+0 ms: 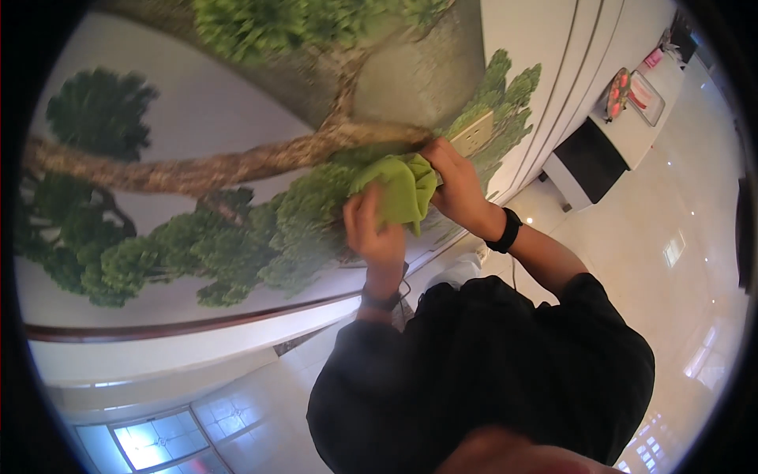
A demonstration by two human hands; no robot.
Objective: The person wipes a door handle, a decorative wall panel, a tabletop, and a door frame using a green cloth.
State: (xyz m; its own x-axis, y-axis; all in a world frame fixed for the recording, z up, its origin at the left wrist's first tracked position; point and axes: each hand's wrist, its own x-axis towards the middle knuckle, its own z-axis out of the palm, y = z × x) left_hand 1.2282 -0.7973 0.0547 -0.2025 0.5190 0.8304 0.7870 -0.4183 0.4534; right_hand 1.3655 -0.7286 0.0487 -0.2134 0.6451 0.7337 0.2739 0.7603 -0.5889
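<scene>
A bright green cloth hangs bunched and folded between my two hands, in front of a wall mural of trees. My left hand has its fingers bent against the cloth's left side, and the fingertips are a little blurred. On the right, my right hand pinches the cloth's upper right edge, close to the wall. Just above that hand, a beige wall socket plate is set into the mural. Folds of cloth hide part of my right fingers.
A white cabinet with a dark front panel stands at the right. On top are a tray and a dish of red items. Shiny tiles cover the floor. A thin cable hangs beside my right forearm.
</scene>
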